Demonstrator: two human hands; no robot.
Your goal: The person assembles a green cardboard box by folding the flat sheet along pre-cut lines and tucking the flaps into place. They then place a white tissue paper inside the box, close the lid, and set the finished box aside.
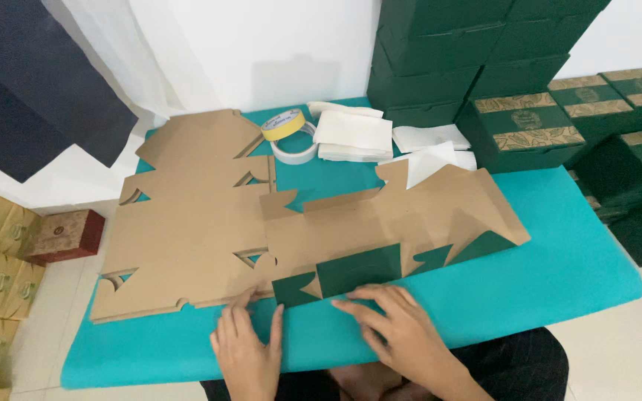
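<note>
Two hands press a folded flap of a flat box blank at the near edge of a teal counter.

The teal counter (559, 275) carries a stack of unfolded brown cardboard blanks (187, 230) at its left side, and one part-folded blank (425, 208), brown outside and dark green inside, across its middle. Along the far right edge stand piled dark green boxes (440, 59); how many, I cannot tell. A pile of white paper sheets (352, 134) and two tape rolls, one yellow (284, 124) leaning on one white (296, 151), lie near the far edge. The left hand (248, 349) lies flat and open, fingertips touching the green flap (347, 271); the right hand (395, 327), just beside it, spreads open fingers at the same flap's near edge, gripping nothing.
</note>
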